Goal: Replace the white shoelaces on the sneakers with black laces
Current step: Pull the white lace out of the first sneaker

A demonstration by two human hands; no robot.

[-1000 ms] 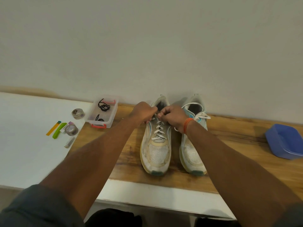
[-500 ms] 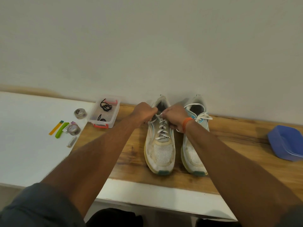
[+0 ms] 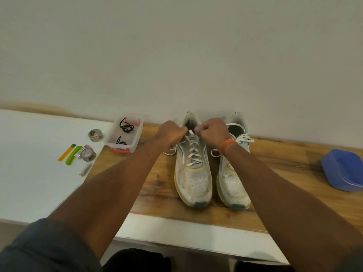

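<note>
As before, both hands (image 3: 193,132) on white lace (image 3: 191,146).

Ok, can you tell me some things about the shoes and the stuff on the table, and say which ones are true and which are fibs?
1. Both hands, the left hand and the right hand, are at the top of the left sneaker. True.
2. The right sneaker already has black laces. False: its laces are white.
3. The black laces lie in the clear box. True.
4. The blue tub sits between the two sneakers. False: it sits far off to the right, at the table's edge of the picture.
5. The green clip lies on the wooden part of the table. False: it lies on the white part.
</note>
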